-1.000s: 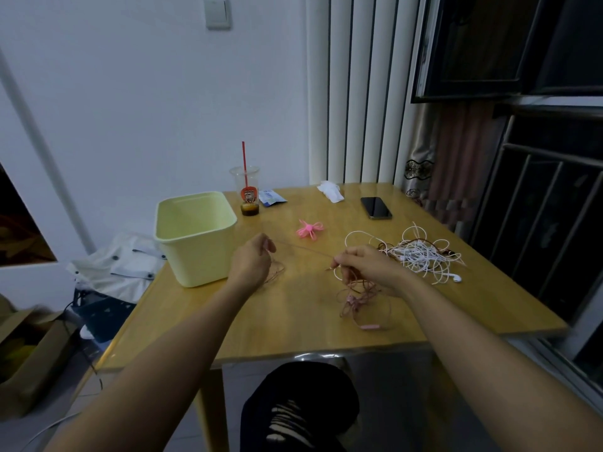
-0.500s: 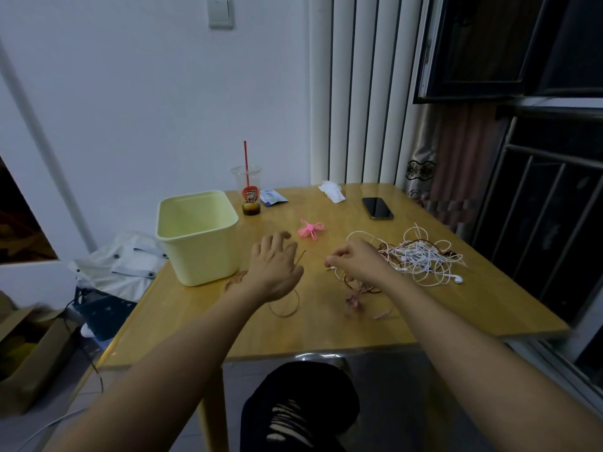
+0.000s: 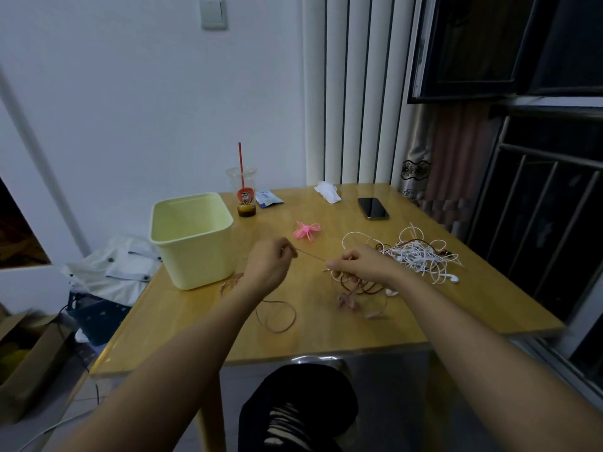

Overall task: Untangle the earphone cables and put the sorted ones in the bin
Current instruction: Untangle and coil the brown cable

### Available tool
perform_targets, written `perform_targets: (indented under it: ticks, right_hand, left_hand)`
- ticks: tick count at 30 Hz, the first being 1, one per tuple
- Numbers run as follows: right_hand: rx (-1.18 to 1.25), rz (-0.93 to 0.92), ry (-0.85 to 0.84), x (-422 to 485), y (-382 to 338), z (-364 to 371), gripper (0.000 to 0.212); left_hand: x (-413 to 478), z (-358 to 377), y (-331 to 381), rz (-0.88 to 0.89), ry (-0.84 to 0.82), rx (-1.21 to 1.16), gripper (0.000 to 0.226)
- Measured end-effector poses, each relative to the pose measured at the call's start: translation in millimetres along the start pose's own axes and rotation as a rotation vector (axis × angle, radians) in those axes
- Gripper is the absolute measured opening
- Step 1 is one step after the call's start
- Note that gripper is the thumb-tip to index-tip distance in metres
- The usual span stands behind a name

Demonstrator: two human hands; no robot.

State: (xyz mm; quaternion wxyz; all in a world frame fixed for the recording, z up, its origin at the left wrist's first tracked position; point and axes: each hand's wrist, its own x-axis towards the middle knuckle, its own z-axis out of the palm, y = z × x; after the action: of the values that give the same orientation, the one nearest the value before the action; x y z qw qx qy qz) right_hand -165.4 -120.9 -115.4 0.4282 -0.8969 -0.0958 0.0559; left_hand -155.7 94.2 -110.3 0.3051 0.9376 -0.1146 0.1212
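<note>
Your left hand (image 3: 269, 267) hovers just right of the bin (image 3: 202, 259), fingers curled, pinching a thin pinkish-brown earphone cable (image 3: 311, 256). Your right hand (image 3: 355, 267), farther right of the bin, pinches the same cable, and the short stretch between your hands runs straight and taut above the table (image 3: 326, 340). More of that cable lies in a loose loop (image 3: 277, 316) on the wood off the bin's front right corner, and a small brownish knot of it sits beneath your right hand. The white tangle (image 3: 417, 256) of earphones lies well to the right of the bin, beyond your right wrist. A tied pink bundle (image 3: 306, 230) rests right of the bin, behind your hands. A cup (image 3: 245, 197) with a red straw stands just behind the bin's rear right corner. A phone (image 3: 373, 208) lies flat far right of the bin.
</note>
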Motion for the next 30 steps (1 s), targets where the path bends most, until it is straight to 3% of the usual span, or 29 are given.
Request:
perform_targets:
  ticks: [4,7,10,13,16,20,25,27,30]
  right_hand:
    - [-0.057,0.08,-0.112,4.4,2.5,-11.3,0.012]
    - [-0.115,0.115,-0.184,6.3,4.7,-15.7,0.026]
    - [-0.228,0.122,-0.057,6.1,7.3,-18.1,0.031]
    - [-0.215,0.006,0.126,5.7,3.2,-13.6,0.038]
    - [0.028,-0.156,-0.028,7.2,-16.7,4.5,0.048]
    - [0.064,-0.1,-0.274,5.5,-22.4,21.2,0.022]
    - [0.061,-0.042,-0.136,0.9,-4.1,7.2,0.018]
    - [0.052,-0.027,-0.132,0.7,-2.2,3.5,0.02]
    - [0.019,-0.034,-0.009,2.7,-3.0,2.1,0.025]
  left_hand:
    - [3.7,2.1,5.3,-0.112,0.127,-0.12,0.024]
    - [6.4,1.8,6.4,-0.149,0.163,-0.16,0.021]
    - [8.4,-3.2,0.6,-0.189,0.176,-0.234,0.023]
    - [8.4,-3.5,2.1,-0.187,0.153,-0.288,0.026]
    - [6.9,1.3,11.6,-0.16,0.128,-0.335,0.029]
    - [8.6,-0.3,9.7,-0.212,0.191,-0.406,0.031]
    - [10.2,-6.2,-13.2,-0.403,0.345,-0.488,0.037]
    - [10.5,-5.2,-20.7,-0.48,0.306,-0.432,0.033]
    - [10.4,-2.7,-33.3,-0.465,0.09,-0.206,0.027]
